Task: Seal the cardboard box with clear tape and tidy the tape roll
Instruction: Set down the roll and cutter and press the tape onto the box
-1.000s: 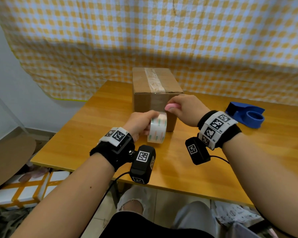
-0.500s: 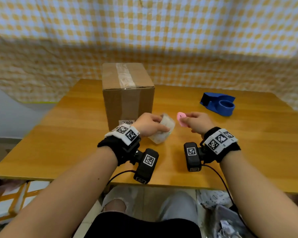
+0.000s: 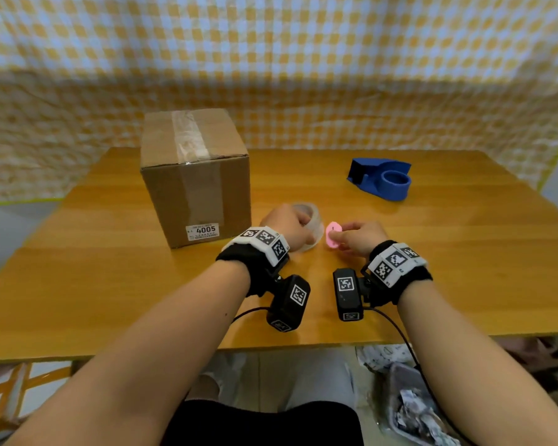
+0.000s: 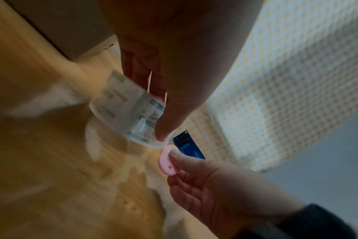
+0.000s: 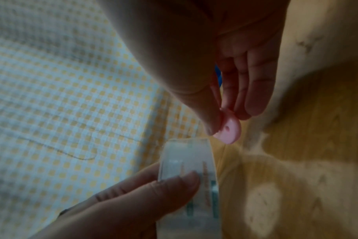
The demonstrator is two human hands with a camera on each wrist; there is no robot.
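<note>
A brown cardboard box stands on the wooden table, with clear tape running over its top and down its front. My left hand grips the clear tape roll just right of the box; in the left wrist view the thumb lies on the roll. My right hand pinches a small pink cutter close beside the roll, also seen as the pink cutter next to the roll. Roll and cutter do not visibly touch.
A blue tape dispenser sits at the back right of the table. A yellow checked cloth hangs behind the table. Below the near table edge are my knees and some clutter on the floor at the right.
Both hands have drawn back from the box's front toward me, taking the roll and the pink cutter along. The roll is now off the box, with the two hands close together.
</note>
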